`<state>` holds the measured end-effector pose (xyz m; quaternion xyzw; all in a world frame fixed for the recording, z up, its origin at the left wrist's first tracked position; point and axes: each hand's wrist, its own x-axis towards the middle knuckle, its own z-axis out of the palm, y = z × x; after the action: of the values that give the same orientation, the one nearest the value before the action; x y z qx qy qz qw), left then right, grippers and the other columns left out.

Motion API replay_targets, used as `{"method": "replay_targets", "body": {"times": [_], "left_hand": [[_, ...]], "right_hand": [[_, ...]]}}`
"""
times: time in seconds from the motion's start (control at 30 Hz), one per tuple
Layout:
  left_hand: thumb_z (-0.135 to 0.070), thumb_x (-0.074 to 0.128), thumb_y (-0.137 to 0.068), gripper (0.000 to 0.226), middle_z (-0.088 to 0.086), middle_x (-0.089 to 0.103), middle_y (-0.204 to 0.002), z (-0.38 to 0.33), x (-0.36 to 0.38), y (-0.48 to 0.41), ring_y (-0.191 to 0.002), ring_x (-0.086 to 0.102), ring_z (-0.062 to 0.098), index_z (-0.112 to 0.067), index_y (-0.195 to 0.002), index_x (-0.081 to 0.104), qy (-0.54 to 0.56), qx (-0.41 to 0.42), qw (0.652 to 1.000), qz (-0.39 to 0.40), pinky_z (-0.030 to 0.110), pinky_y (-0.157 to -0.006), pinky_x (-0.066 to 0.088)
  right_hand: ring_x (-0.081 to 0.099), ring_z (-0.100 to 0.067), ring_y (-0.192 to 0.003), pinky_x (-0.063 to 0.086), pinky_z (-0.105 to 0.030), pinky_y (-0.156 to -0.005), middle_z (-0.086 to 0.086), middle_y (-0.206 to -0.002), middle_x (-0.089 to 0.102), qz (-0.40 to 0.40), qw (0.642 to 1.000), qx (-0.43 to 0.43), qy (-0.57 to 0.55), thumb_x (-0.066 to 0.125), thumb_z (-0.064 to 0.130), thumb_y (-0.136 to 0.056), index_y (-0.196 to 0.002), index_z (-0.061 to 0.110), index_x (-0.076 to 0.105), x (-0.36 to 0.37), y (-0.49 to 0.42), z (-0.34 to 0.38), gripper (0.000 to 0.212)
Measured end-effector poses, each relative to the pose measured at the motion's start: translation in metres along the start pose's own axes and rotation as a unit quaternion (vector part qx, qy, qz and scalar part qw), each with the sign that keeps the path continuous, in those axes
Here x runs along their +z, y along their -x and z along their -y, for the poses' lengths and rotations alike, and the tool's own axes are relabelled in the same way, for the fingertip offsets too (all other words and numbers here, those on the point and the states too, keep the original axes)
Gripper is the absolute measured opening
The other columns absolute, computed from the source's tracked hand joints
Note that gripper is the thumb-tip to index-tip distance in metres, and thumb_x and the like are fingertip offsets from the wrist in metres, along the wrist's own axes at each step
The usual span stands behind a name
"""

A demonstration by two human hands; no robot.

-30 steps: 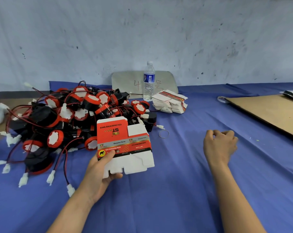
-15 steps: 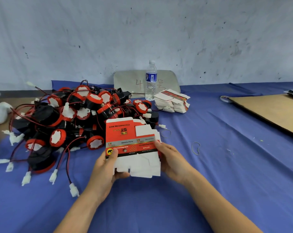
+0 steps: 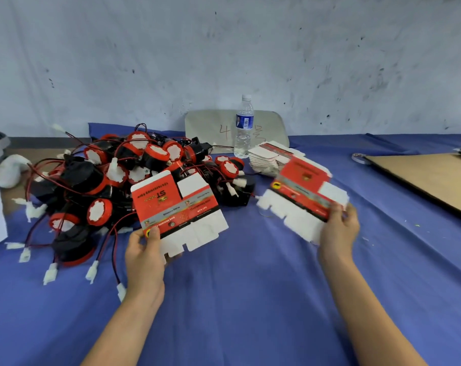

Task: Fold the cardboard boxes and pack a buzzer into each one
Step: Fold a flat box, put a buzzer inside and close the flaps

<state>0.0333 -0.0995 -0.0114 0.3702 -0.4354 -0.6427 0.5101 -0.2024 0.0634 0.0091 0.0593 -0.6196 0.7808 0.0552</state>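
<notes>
Left hand (image 3: 144, 256) pinching one flat box (image 3: 177, 212), right hand (image 3: 339, 231) gripping another flat box (image 3: 302, 195).

Red/white printed flat boxes (image 3: 179, 210), black-red buzzers (image 3: 97, 180) w/ white caps, blue cloth (image 3: 250, 299).

A clear water bottle (image 3: 244, 126) stood upright at the back of the blue-covered surface (image 3: 250, 299), before a grey board (image 3: 210, 129). A brown cardboard sheet (image 3: 430, 178) lay far right.
</notes>
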Motion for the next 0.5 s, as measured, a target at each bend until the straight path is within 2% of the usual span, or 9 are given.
{"method": "replay_targets", "body": {"times": [0.07,0.1,0.17,0.2,0.27,0.33,0.37,0.43,0.5], "left_hand": [[-0.021,0.05,-0.101,0.008,0.001,0.066,-0.095,-0.002,0.002,0.003,-0.08,0.065,0.014,-0.023,-0.094,0.054,-0.007,0.017,1.0,0.003,0.022,-0.047,0.054],[-0.021,0.05,-0.101,0.008,0.001,0.066,-0.094,-0.003,0.003,0.005,-0.077,0.064,0.013,-0.023,-0.094,0.054,-0.01,0.026,1.0,0.009,0.021,-0.044,0.051],[-0.021,0.05,-0.1,0.007,-0.002,0.067,-0.091,-0.004,0.003,0.007,-0.074,0.064,0.011,-0.023,-0.097,0.055,-0.012,0.038,0.999,0.025,0.02,-0.043,0.05],[-0.02,0.05,-0.1,0.008,-0.004,0.068,-0.089,-0.003,0.003,0.008,-0.073,0.065,0.01,-0.024,-0.099,0.056,-0.016,0.045,0.998,0.036,0.021,-0.043,0.05],[-0.019,0.049,-0.1,0.012,-0.008,0.07,-0.089,-0.004,0.004,0.011,-0.071,0.068,0.008,-0.027,-0.101,0.058,-0.025,0.049,0.996,0.065,0.023,-0.044,0.051],[-0.015,0.048,-0.101,0.022,-0.009,0.072,-0.092,-0.004,0.006,0.015,-0.074,0.07,0.007,-0.032,-0.111,0.057,-0.026,0.044,0.992,0.113,0.027,-0.049,0.054],[-0.015,0.048,-0.101,0.031,-0.01,0.073,-0.096,-0.005,0.008,0.018,-0.08,0.071,0.008,-0.037,-0.121,0.054,-0.028,0.032,0.989,0.139,0.031,-0.056,0.056],[-0.015,0.047,-0.101,0.046,-0.01,0.073,-0.107,-0.003,0.008,0.02,-0.096,0.07,0.011,-0.043,-0.138,0.04,-0.016,-0.002,0.981,0.196,0.038,-0.077,0.056],[-0.015,0.046,-0.101,0.051,-0.009,0.07,-0.118,-0.001,0.009,0.02,-0.105,0.067,0.013,-0.045,-0.142,0.035,0.0,-0.03,0.973,0.228,0.04,-0.085,0.054]], "right_hand": [[0.059,-0.023,-0.099,0.049,-0.04,-0.093,-0.007,-0.11,0.062,-0.075,0.994,0.042,0.062,0.043,0.01,-0.098,-0.122,0.014,0.054,-0.01,-0.019,-0.01,0.027],[0.053,-0.03,-0.116,0.042,-0.044,-0.103,-0.013,-0.13,0.054,-0.095,0.985,0.076,0.126,0.044,0.01,-0.096,-0.139,0.011,0.043,-0.014,-0.027,-0.016,0.043],[0.026,-0.037,-0.14,0.024,-0.048,-0.114,-0.016,-0.158,0.018,-0.117,0.954,0.101,0.257,0.051,0.017,-0.094,-0.153,0.011,0.018,-0.017,-0.028,-0.018,0.067],[0.017,-0.036,-0.143,0.02,-0.05,-0.115,-0.014,-0.161,0.006,-0.127,0.945,0.069,0.292,0.054,0.019,-0.094,-0.154,0.012,0.015,-0.016,-0.024,-0.013,0.072],[0.013,-0.029,-0.145,0.019,-0.044,-0.117,-0.012,-0.161,0.002,-0.121,0.95,-0.076,0.278,0.059,0.015,-0.091,-0.153,0.012,0.021,-0.01,-0.011,-0.005,0.072],[0.012,-0.013,-0.144,0.014,-0.017,-0.115,-0.013,-0.159,0.005,-0.046,0.935,-0.258,0.241,0.062,0.0,-0.085,-0.15,0.01,0.026,0.001,0.011,0.001,0.075],[0.01,-0.008,-0.145,0.011,-0.01,-0.113,-0.013,-0.158,0.005,0.015,0.914,-0.328,0.237,0.065,-0.004,-0.083,-0.15,0.009,0.026,0.008,0.025,0.0,0.079],[0.004,-0.011,-0.149,0.013,-0.014,-0.115,-0.013,-0.16,0.001,0.165,0.875,-0.396,0.224,0.073,0.0,-0.081,-0.152,0.015,0.019,0.021,0.052,-0.005,0.09],[0.002,-0.017,-0.15,0.019,-0.013,-0.113,-0.011,-0.161,0.0,0.296,0.849,-0.387,0.204,0.079,0.016,-0.079,-0.152,0.018,0.014,0.03,0.076,-0.008,0.098]]}}
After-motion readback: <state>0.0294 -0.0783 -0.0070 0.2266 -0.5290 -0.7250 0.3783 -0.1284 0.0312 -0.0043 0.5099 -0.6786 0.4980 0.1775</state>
